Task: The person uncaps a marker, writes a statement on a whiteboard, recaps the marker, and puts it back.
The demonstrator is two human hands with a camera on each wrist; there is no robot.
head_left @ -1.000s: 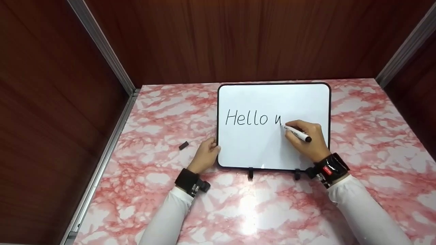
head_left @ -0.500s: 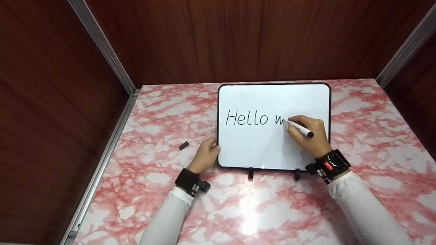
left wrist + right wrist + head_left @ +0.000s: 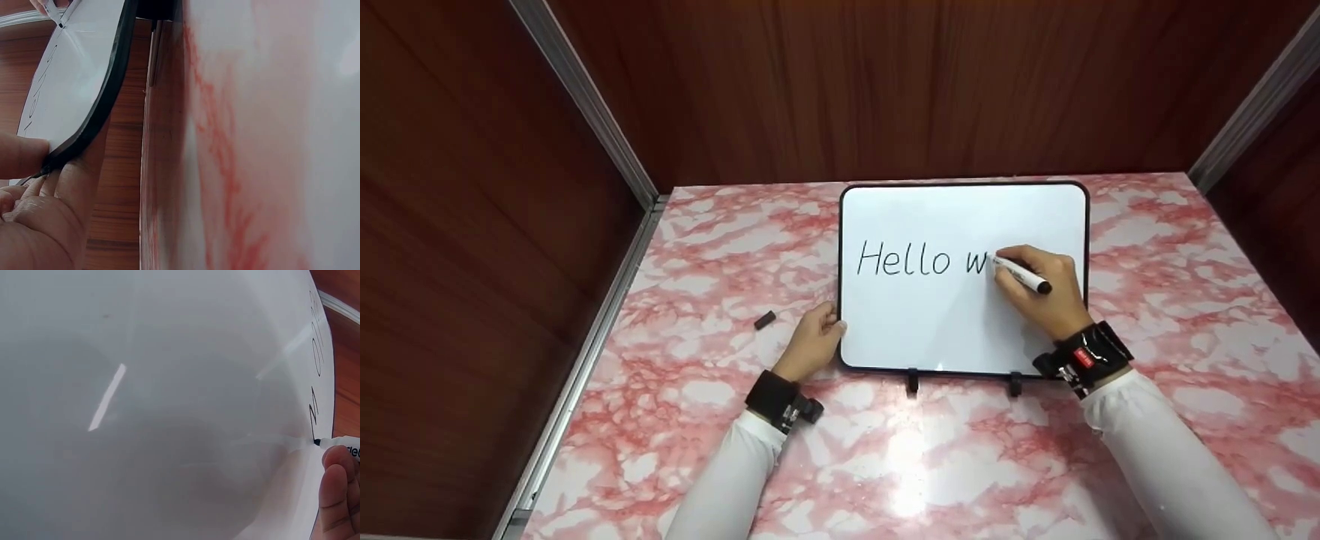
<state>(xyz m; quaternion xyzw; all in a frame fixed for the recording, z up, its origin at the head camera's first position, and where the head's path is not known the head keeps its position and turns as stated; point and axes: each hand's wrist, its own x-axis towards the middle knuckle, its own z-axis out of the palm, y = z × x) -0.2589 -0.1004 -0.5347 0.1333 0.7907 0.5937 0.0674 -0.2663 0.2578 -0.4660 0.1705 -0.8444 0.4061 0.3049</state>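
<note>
A whiteboard with a black frame stands propped up, with "Hello w" handwritten in black on it. At its lower left edge my left hand grips the frame. The left wrist view shows the thumb on the white face and the other fingers behind the edge. My right hand holds a white marker with a black end, over the board's right half. In the right wrist view the marker's dark tip meets the board at the end of the "w".
A small dark block lies left of the left hand on the red-and-white marbled table. Two black support feet jut out beneath the board. Brown wood-grain panels with metal edging enclose the back and sides.
The right hand has moved slightly right and up with the marker, and the partial letter has become a "w". The left hand and whiteboard have stayed put.
</note>
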